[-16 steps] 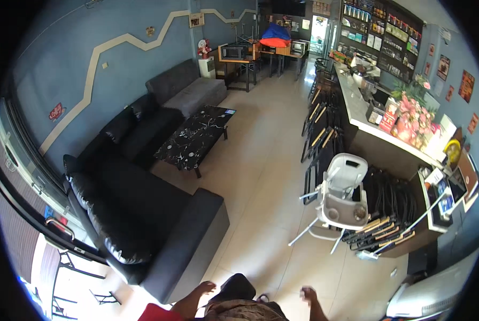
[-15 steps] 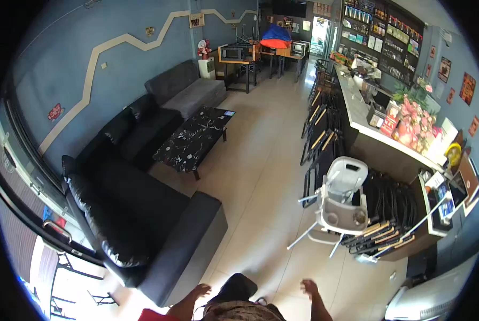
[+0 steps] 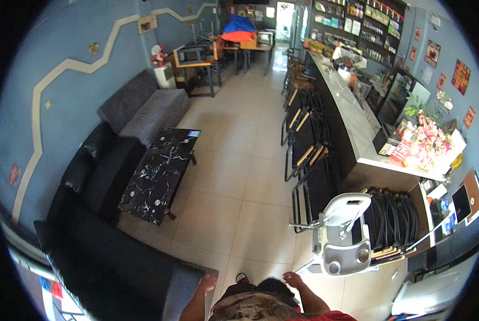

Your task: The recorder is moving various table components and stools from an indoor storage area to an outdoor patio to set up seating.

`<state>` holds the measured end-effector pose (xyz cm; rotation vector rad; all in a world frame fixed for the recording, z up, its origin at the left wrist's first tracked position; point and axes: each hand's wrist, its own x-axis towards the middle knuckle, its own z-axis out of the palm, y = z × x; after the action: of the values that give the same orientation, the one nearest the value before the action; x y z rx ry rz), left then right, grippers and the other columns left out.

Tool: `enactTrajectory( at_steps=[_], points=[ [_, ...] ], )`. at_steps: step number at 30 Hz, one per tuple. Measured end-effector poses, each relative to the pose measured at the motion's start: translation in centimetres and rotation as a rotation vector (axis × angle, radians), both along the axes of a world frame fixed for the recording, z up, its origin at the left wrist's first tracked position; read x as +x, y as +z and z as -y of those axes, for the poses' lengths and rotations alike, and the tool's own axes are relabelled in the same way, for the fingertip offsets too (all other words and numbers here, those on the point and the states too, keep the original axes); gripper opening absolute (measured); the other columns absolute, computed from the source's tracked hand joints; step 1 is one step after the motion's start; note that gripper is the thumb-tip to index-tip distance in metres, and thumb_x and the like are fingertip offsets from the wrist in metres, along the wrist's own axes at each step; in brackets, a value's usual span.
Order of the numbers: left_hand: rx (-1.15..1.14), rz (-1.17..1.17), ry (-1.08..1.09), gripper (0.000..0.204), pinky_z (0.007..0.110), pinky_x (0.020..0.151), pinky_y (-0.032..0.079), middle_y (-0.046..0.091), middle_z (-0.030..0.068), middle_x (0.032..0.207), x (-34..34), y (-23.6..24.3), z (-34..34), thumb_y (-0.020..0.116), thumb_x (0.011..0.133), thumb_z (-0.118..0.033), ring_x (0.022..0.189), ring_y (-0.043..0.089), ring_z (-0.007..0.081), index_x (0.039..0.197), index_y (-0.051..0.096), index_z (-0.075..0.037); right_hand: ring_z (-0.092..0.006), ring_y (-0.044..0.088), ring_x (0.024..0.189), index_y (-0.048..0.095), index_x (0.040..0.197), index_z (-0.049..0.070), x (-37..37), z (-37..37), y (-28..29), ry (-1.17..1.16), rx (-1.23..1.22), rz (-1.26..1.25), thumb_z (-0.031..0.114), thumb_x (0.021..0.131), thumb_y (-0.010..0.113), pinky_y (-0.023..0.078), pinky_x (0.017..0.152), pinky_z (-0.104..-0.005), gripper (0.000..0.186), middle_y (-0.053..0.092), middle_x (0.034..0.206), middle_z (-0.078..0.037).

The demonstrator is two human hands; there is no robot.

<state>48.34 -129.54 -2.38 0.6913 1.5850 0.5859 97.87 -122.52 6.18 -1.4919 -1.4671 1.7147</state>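
Head view: hands point(image 3: 250, 283) partly cropped

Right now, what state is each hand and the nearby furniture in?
left hand: open, empty, close beside the black sofa arm
right hand: empty, fingers loose
white high chair: upright, unoccupied, tray bare
black sofa: unoccupied
marble coffee table: upright, top nearly bare
folded chairs: stacked against the counter

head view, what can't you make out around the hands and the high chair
- Left hand: small at the lower edge, fingers blurred; grip unclear.
- Right hand: same, nothing visibly held.
- High chair: legs partly cut by its tray.
- Sofa: near end lost in the dark rim.
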Motion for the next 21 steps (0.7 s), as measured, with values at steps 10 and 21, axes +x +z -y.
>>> enactTrajectory(
  at_steps=[10, 21],
  points=[
    [0.012, 0.083, 0.079, 0.032, 0.034, 0.079, 0.048, 0.063, 0.0016, 0.105, 4.9, 16.3, -36.7, 0.055, 0.090, -0.031, 0.090, 0.060, 0.0168, 0.114, 0.056, -0.010, -0.0258, 0.062, 0.062, 0.063, 0.097, 0.007, 4.4, -2.1, -0.5, -0.047, -0.155, -0.053, 0.017, 0.075, 0.072, 0.051, 0.055, -0.0406, 0.026, 0.065, 0.078, -0.007],
    [-0.481, 0.563, 0.141, 0.032, 0.029, 0.038, 0.033, 0.044, -0.0003, 0.059, -5.0, 13.2, -42.7, 0.043, 0.095, -0.032, 0.043, 0.036, 0.0124, 0.069, 0.051, -0.015, -0.0324, 0.061, 0.087, 0.063, 0.094, 0.009, -0.3, -56.7, -7.8, 0.483, 0.290, 0.760, 0.024, 0.084, 0.048, 0.048, 0.074, -0.0442, 0.023, 0.063, 0.092, -0.016]
  ],
)
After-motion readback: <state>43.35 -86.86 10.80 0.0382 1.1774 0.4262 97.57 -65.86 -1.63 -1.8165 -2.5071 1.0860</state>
